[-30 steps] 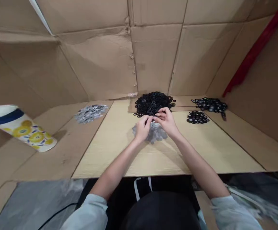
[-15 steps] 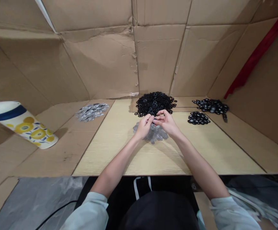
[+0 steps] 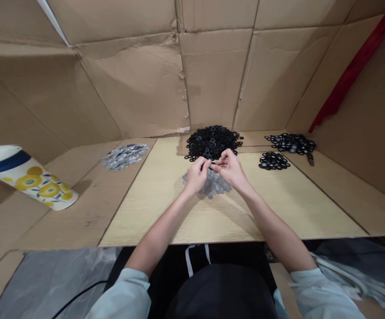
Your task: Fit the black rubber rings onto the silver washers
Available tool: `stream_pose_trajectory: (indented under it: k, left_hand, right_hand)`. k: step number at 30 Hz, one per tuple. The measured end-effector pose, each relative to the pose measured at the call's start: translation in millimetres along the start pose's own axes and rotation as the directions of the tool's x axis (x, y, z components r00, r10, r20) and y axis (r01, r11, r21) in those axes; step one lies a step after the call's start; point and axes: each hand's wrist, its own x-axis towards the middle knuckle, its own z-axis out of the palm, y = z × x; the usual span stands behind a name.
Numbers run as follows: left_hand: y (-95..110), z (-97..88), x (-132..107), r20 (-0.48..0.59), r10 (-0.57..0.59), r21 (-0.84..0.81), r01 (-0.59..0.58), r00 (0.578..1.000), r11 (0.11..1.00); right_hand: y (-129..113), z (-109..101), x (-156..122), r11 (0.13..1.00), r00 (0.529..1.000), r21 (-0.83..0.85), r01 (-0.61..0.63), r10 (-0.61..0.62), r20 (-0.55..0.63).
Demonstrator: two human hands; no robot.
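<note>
- The left hand (image 3: 197, 176) and right hand (image 3: 230, 170) meet over the table, fingers curled, fingertips pinched together on something small and dark (image 3: 211, 165), too small to tell exactly what.
- Right under both hands sits a pile of grey washers (image 3: 210, 187), touching the heel of the left hand.
- Just beyond the fingertips lies a big heap of black rings (image 3: 211, 142).
- Off to the right are two smaller heaps of black rings with pale centres (image 3: 274, 161) (image 3: 290, 143).
- Left of the pale wooden board (image 3: 152, 212), silver washers (image 3: 124, 157) lie on cardboard (image 3: 89, 221), near a floral cup (image 3: 29, 179) on its side.
</note>
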Motion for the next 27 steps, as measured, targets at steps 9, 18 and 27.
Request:
stream_pose_trajectory:
  k: [9, 18, 27]
  left_hand:
    - [1.1, -0.4, -0.7, -0.043, 0.082, 0.104, -0.077, 0.996, 0.992]
    - [0.8, -1.3, -1.5, -0.031, 0.078, 0.100, -0.075, 0.996, 0.992]
    - [-2.9, 3.9, 2.7, 0.038, -0.062, -0.173, 0.068, 0.997, 0.983]
  right_hand:
    - [-7.6, 3.5, -7.0, 0.959, 0.993, -0.272, 0.075, -0.097, -0.069]
    - [-4.7, 6.6, -4.2, 0.971, 0.990, -0.221, 0.095, -0.114, -0.079]
    - [-6.8, 1.0, 0.1, 0.950, 0.988, 0.288, -0.118, 0.083, 0.131]
